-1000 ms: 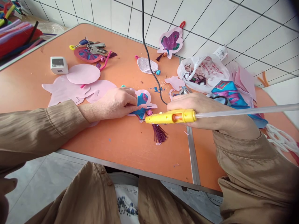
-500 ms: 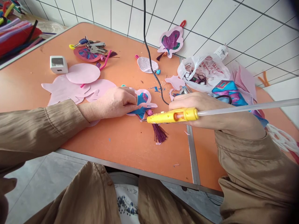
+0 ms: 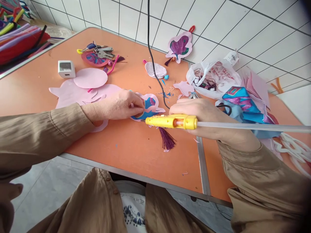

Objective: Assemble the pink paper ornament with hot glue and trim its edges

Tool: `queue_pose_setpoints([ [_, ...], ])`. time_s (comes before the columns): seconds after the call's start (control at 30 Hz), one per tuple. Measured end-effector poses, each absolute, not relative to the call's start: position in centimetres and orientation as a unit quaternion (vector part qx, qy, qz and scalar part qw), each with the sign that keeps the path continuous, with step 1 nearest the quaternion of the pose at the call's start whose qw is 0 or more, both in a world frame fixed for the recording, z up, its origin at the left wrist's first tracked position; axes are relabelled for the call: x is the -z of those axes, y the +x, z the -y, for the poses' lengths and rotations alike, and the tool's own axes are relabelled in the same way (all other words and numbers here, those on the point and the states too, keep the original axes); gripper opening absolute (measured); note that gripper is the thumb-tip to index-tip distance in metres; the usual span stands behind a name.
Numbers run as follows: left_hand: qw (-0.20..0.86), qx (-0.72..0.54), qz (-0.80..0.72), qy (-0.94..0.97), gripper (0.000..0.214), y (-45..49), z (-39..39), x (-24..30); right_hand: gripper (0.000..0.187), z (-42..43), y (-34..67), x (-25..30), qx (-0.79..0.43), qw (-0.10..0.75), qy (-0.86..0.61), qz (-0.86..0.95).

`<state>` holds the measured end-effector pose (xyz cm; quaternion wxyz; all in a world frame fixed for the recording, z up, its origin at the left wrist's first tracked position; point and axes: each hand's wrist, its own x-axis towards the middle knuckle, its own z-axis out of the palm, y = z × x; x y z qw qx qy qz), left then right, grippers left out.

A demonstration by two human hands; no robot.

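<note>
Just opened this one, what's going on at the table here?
A person in tan sleeves sits at an orange table. The left hand pinches a pink and blue paper ornament flat on the tabletop. The right hand grips a yellow glue gun, its nozzle at the ornament's lower edge and a clear glue stick trailing out the back. A purple tassel lies just below. Pink cutouts, keys and a plastic bag lie around.

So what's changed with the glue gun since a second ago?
The right hand slid the yellow glue gun left, its nozzle now at the lower edge of the blue and pink cutout, and its glue stick dropped level. The left hand holds the cutout as before; the purple tassel has not moved.
</note>
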<state>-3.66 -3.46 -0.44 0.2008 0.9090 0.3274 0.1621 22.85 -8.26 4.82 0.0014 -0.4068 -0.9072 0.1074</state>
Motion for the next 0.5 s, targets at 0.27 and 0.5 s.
queue_pose_setpoints([
  [0.27, 0.252, -0.087, -0.382, 0.885, 0.031, -3.6, 3.7, -1.6, 0.026, 8.2, 22.1, -3.9, -0.104, -0.002, -0.426, 0.899],
  [0.5, 0.263, -0.091, -0.376, 0.884, 0.031, -3.5, 3.8, -1.8, 0.028, 7.9, 22.0, -4.2, -0.094, -0.044, -0.454, 0.885],
])
